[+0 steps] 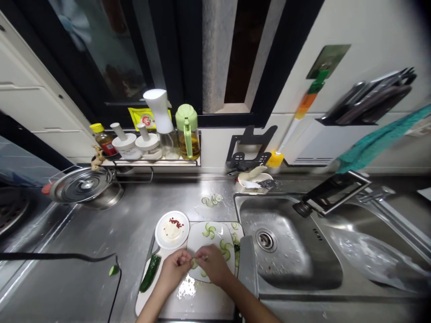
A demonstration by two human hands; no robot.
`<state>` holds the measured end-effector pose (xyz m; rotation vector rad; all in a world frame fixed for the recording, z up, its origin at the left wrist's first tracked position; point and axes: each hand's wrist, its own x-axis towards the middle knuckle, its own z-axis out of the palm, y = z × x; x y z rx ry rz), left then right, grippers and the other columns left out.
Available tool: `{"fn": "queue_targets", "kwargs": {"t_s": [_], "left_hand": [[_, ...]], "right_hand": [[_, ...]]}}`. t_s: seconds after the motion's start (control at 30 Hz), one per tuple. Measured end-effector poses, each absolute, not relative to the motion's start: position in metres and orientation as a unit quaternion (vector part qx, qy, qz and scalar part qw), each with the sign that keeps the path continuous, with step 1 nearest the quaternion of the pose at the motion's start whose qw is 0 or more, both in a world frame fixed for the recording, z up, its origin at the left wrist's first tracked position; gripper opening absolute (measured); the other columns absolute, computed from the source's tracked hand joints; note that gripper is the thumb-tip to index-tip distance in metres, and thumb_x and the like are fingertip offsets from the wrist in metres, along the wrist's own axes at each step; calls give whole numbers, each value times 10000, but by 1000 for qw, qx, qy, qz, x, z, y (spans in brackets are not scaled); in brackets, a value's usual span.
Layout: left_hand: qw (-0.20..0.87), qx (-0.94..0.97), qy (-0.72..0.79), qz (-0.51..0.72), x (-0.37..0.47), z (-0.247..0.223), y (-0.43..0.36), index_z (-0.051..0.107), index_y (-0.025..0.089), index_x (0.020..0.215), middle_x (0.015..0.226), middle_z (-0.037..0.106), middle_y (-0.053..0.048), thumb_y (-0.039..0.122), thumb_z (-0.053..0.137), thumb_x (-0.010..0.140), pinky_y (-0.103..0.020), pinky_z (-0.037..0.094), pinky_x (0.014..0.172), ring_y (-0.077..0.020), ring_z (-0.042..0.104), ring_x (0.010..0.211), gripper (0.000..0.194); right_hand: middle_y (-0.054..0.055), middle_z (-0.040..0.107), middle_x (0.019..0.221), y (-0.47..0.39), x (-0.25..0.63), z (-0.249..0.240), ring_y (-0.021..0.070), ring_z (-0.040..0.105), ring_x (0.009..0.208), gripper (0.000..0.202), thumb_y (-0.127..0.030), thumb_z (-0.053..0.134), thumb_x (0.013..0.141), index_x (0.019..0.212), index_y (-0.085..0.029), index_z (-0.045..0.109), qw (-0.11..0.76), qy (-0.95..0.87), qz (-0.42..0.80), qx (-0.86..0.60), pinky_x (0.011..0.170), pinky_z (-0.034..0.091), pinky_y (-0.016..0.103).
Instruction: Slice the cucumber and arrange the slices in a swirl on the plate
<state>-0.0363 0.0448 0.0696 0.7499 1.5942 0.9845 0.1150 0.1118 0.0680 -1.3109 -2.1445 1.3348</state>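
Note:
My left hand [175, 270] and my right hand [213, 265] meet over the lower left of a white square plate [220, 228]. Their fingertips are pinched together on a thin cucumber slice [194, 264], mostly hidden by the fingers. Curved cucumber slices lie on the plate in pinwheel shapes, one at the top [209, 231] and one at the right [225, 249]. The plate rests on a white cutting board [210, 300]. A small round white dish [172, 242] with red bits stands beside it. Left of my left hand lies a piece of cucumber [150, 273].
A broad grey blade [248, 264] lies along the board's right edge, beside the sink [286, 233]. Cucumber slices [212, 200] lie on the steel counter behind. A lidded pot [85, 186] stands at left, below a seasoning rack [158, 162]. A black cord [67, 256] crosses the counter.

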Motion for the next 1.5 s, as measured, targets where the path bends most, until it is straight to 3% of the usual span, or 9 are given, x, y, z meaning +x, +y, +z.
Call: {"fn": "queue_targets", "kwargs": {"t_s": [0.17,0.27,0.4,0.47,0.57,0.77,0.9,1.13,1.5], "left_hand": [[613,170,647,420,-26,69,55,571,147,677,484,482,74,552,706,610,-172,188,430,-30,339,413,431],[669,45,628,394,-20,68,57,579,144,784,561,577,32,556,703,650,-155,174,391,-31,396,389,451],[718,-54,566,402,-15,69,61,587,132,890,577,594,17,396,722,728,-126,227,380,-22,431,388,337],[720,-69,544,425,-16,69,63,603,127,894,565,575,32,271,750,710,-111,263,392,-13,441,398,276],[711,-62,536,451,-19,68,66,638,129,931,592,586,33,148,786,626,-107,286,406,-7,454,415,339],[644,60,613,454,-28,56,66,669,136,753,498,545,49,253,799,528,-149,237,422,-33,417,421,285],[558,212,668,445,-34,45,63,661,140,649,519,568,37,326,732,556,-190,334,520,-74,466,500,220],[400,367,769,337,-38,43,61,695,182,719,650,655,2,333,566,716,-226,414,630,-150,587,659,198],[292,427,820,244,-31,48,66,664,193,805,817,658,-51,236,483,812,-266,422,754,-178,623,816,187]], "right_hand": [[4,667,755,121,120,81,171,569,791,90,-191,590,750,695,-199,660,150,-740,466,-462,773,376,291],[-6,672,737,125,124,87,161,576,776,93,-195,596,748,690,-206,667,148,-742,477,-448,770,379,282],[-7,692,748,130,127,91,156,589,789,98,-205,597,753,710,-211,685,139,-747,492,-425,758,387,265],[-9,694,740,133,129,90,148,593,766,105,-215,595,757,714,-209,690,130,-752,497,-414,725,391,250],[-15,670,673,137,130,87,132,579,687,126,-215,579,759,683,-199,678,112,-759,494,-408,655,386,233],[-11,641,633,146,126,75,121,548,616,130,-190,562,750,652,-181,646,69,-777,452,-433,582,359,225],[1,652,659,150,117,73,141,564,663,143,-185,548,764,666,-189,652,33,-795,399,-456,622,358,250],[51,675,794,154,95,74,256,543,925,80,-208,568,781,774,-217,647,-29,-826,289,-483,731,321,357],[80,694,875,159,84,69,273,504,1008,154,-172,490,849,814,-203,637,-69,-868,225,-437,764,305,388]]}}
